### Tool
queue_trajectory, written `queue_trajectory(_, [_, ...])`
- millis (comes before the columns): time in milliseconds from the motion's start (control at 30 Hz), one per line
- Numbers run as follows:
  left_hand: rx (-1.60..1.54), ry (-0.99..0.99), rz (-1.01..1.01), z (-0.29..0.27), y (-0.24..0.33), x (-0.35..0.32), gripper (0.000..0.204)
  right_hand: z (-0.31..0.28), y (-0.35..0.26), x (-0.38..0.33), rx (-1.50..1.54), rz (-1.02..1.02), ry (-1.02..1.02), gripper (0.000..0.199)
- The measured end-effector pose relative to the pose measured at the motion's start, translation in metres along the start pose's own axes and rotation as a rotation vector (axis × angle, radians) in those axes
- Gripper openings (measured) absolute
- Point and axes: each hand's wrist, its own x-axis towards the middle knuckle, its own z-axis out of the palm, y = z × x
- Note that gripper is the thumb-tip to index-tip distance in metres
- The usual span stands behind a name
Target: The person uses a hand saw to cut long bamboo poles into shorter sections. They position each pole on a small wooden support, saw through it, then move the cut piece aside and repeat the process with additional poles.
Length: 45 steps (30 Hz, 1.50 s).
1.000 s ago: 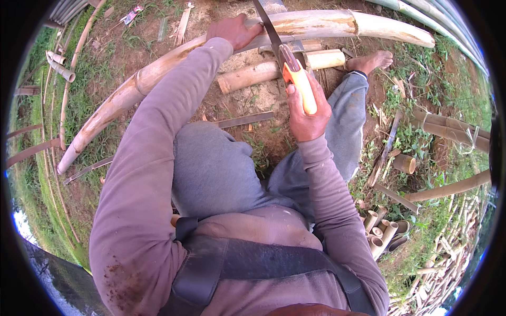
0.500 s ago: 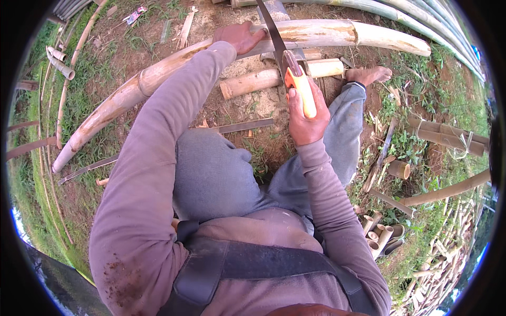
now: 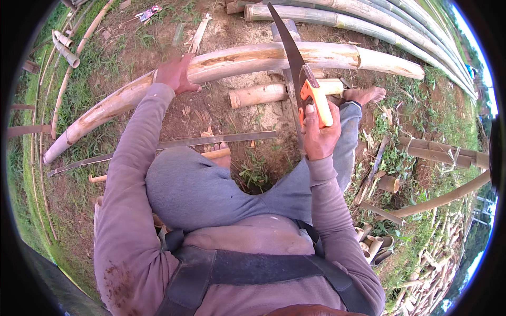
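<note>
My right hand (image 3: 320, 134) is wrapped round the orange handle of a hand saw (image 3: 290, 45). The blade points up and away, crossing over a long, pale, curved bamboo pole (image 3: 237, 61); whether its teeth touch the pole I cannot tell. Farther left along the pole, my left hand (image 3: 176, 76) lies over it with thumb and fingers spread, the far fingers slightly blurred. Beneath the pole, near the saw, stands a wooden support (image 3: 284, 31). A short bamboo length (image 3: 258, 96) lies just on the near side of the pole.
Long green bamboo poles (image 3: 337, 18) lie at the far right. A flat strip (image 3: 226, 138) lies across the ground before my knees. My bare foot (image 3: 365, 95) is beside the short bamboo. Tied bamboo pieces (image 3: 443, 152) and a cut stub (image 3: 389, 183) are at the right.
My left hand has moved left along the bamboo pole, its fingers now spread. The saw has shifted slightly right and nearer in the picture, still in my right hand. The view has moved a little.
</note>
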Motion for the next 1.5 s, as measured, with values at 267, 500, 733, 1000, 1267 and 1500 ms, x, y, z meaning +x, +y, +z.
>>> queue_trajectory(267, [-0.020, 0.022, 0.034, -0.010, 0.007, 0.000, 0.110, -0.007, 0.011, -0.031, -0.143, -0.084, 0.035, 0.011])
queue_trajectory(500, [-0.047, 0.074, 0.052, 0.003, -0.010, -0.001, 0.106, -0.066, -0.013, -0.138, -0.228, -0.077, 0.020, 0.007])
queue_trajectory(733, [0.010, 0.058, 0.054, -0.010, 0.011, 0.002, 0.099, 0.052, 0.004, 0.078, 0.006, -0.125, 0.050, 0.010])
queue_trajectory(1000, [-0.041, 0.000, 0.019, 0.004, -0.010, 0.001, 0.111, -0.066, -0.008, -0.139, -0.164, 0.055, 0.049, 0.012])
queue_trajectory(1267, [-0.020, 0.088, 0.076, -0.003, 0.005, 0.005, 0.096, 0.044, -0.008, 0.065, 0.012, -0.041, 0.010, 0.013])
queue_trajectory(1500, [-0.040, 0.031, 0.031, -0.006, -0.003, -0.004, 0.099, -0.032, 0.003, -0.080, -0.090, 0.084, 0.022, 0.009])
